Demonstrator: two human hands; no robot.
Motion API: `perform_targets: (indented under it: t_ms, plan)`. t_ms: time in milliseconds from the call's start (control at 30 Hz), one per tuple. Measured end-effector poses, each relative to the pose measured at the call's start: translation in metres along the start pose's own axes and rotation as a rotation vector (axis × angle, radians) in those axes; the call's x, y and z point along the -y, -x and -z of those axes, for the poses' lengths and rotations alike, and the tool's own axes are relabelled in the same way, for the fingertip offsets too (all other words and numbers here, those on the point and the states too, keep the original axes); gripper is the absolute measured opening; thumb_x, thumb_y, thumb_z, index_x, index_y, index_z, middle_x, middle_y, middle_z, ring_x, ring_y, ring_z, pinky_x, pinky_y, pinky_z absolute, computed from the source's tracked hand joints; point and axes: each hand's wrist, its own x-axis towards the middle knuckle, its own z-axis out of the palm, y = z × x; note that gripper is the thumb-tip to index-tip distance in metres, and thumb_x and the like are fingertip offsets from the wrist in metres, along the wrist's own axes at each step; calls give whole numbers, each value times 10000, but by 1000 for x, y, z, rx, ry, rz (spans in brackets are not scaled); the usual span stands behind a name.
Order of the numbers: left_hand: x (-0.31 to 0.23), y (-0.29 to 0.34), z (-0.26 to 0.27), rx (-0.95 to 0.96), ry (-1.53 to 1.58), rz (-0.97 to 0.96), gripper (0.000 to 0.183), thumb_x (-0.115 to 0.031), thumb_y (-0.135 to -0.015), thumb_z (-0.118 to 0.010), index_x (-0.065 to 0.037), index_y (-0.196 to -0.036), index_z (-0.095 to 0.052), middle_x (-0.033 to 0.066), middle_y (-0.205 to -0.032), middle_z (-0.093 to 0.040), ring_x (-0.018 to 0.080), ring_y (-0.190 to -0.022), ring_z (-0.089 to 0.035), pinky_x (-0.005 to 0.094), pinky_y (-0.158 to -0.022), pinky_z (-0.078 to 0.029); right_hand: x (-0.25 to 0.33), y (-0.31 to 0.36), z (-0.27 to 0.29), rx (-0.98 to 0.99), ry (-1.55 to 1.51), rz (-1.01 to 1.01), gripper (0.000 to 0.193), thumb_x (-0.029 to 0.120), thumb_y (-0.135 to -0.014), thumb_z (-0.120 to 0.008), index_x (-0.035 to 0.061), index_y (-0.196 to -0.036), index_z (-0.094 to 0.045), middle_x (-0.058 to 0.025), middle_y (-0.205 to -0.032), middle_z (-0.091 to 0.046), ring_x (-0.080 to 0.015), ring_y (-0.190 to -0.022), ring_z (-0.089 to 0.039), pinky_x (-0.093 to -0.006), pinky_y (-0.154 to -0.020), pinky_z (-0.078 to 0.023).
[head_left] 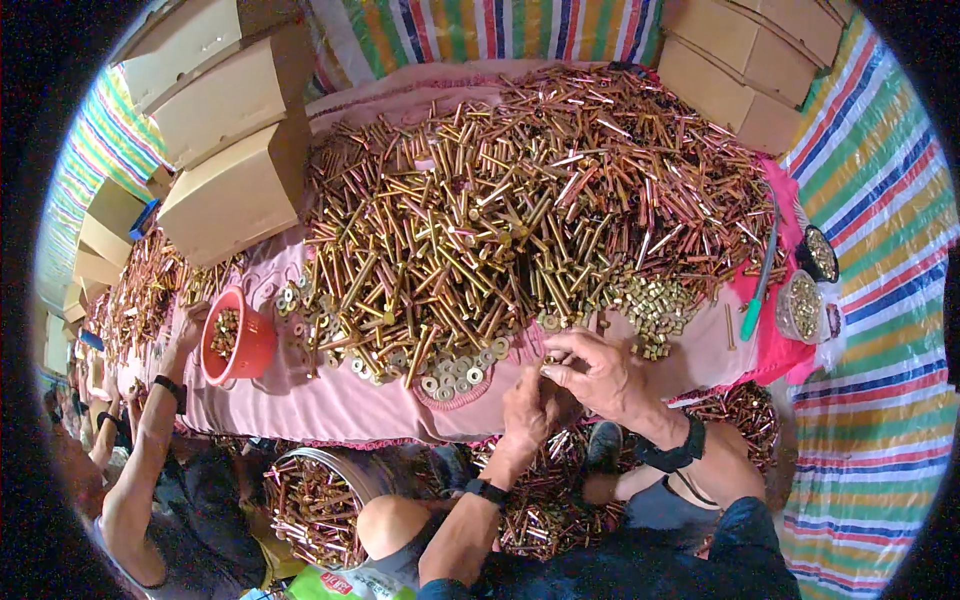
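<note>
My left hand (529,408) and my right hand (605,374) meet at the near edge of the pink cloth (330,408). Both have their fingers closed in a pinch around a small metal piece (549,364), mostly hidden by the fingertips. Just beyond them rises a big heap of long brassy bolts (450,240). Flat round washers (460,375) lie left of my left hand. Small gold cylindrical nuts (655,312) are gathered to the right, beyond my right hand.
A red bowl (262,345) of small parts stands left, near a co-worker's arm (150,430). Cardboard boxes (230,190) are stacked at back left and right. A green-handled tool (752,315) and a clear tub (803,306) lie right. Below, a bucket (365,475) holds bolts.
</note>
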Motion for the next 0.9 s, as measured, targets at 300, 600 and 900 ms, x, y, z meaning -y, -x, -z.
perform_targets:
  t_ms: [300, 600, 900]
  plan:
    - [3, 2, -8, 19, 10, 24, 387, -28, -808, -610, -45, -1191, -556, 197, -847, -616, 405, -764, -643, 468, -665, -515, -18, 4, 6, 23, 159, 217, 162, 165, -892, -699, 64, -1017, -709, -86, -1003, -693, -264, -888, -689, -344, -748, -557]
    - [-1, -10, -14, -136, 62, -135, 284, -55, -842, -602, -68, -1125, -582, 171, -762, -659, 358, -664, -674, 415, -598, -521, -20, 1, -3, -64, -53, 110, 254, 226, -876, -756, -8, -941, -683, -124, -881, -687, -244, -784, -674, -376, -715, -545]
    - [9, 2, -7, -59, -49, -14, 287, -90, -820, -655, -57, -1099, -595, 151, -833, -654, 319, -719, -649, 392, -658, -515, -19, 2, -10, -134, 92, 202, 234, 221, -866, -737, 1, -853, -660, -106, -810, -640, -291, -783, -632, -406, -734, -515]
